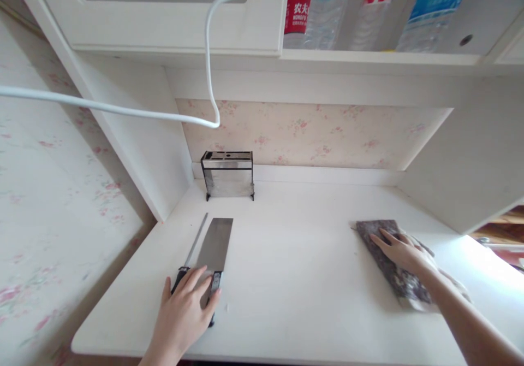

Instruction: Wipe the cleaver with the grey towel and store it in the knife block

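My left hand [184, 311] lies with its fingers spread over a cleaver [216, 240] and a thin sharpening steel [198, 237], both flat on the white desktop with their tips pointing away from me. The cleaver's black handle shows partly beside my thumb, and the steel's black handle is mostly covered. Over on the right, my right hand [403, 251] rests flat, fingers stretched, on a folded grey-brown patterned cloth [380, 235]. Behind the blades stands a metal knife block [228, 177] with a black frame and slots in its top.
The white desktop [295, 278] ends at a rounded front-left corner. A white cable [164, 116] hangs across the upper left, close to me. Above, a shelf [368, 57] carries several plastic bottles [436, 5]. White side panels bound the desk, with floral wallpaper [303, 131] behind.
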Available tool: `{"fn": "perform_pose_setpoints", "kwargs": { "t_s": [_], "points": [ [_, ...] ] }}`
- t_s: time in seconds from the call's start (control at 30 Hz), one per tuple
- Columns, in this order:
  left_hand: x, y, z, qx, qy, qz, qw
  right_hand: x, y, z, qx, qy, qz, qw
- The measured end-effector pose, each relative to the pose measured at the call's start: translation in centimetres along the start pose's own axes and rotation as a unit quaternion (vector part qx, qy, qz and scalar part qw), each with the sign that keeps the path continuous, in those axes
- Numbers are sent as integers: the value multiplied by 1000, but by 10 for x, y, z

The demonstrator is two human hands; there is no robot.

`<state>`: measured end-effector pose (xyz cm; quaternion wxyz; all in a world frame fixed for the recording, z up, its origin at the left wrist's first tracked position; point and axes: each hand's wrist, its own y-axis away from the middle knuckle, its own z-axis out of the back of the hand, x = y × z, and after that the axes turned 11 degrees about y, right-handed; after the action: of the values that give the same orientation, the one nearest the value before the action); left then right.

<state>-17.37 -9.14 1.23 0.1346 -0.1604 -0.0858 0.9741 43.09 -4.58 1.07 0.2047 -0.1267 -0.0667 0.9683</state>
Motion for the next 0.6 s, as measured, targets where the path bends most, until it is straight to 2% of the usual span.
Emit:
{"fn": "perform_pose_setpoints", "kwargs": {
  "t_s": [0.07, 0.13, 0.17, 0.23, 0.3, 0.4, 0.5, 0.6],
  "points": [
    [-3, 0, -3, -14, -9, 5, 1000, 18, 8, 6, 57, 15, 106, 993],
    [-5, 1, -5, -28, -17, 5, 999, 51, 17, 19, 91, 25, 179, 979],
    [-6, 1, -5, -33, -19, 6, 999, 72, 22, 28, 93, 14, 176, 980],
    [-8, 0, -4, -40, -26, 10, 999, 117, 35, 47, 103, -27, 125, 986],
    [-11, -2, -2, -45, -34, 17, 998, 161, 49, 65, 89, -73, 108, 988],
    [-14, -5, 1, -50, -43, 23, 998, 216, 70, 84, 64, -121, 160, 977],
    [-15, -10, 2, -53, -43, 27, 997, 253, 88, 96, 55, -150, 196, 967],
    [-14, -14, 3, -52, -44, 38, 997, 275, 100, 104, 69, -169, 219, 958]
  ]
}}
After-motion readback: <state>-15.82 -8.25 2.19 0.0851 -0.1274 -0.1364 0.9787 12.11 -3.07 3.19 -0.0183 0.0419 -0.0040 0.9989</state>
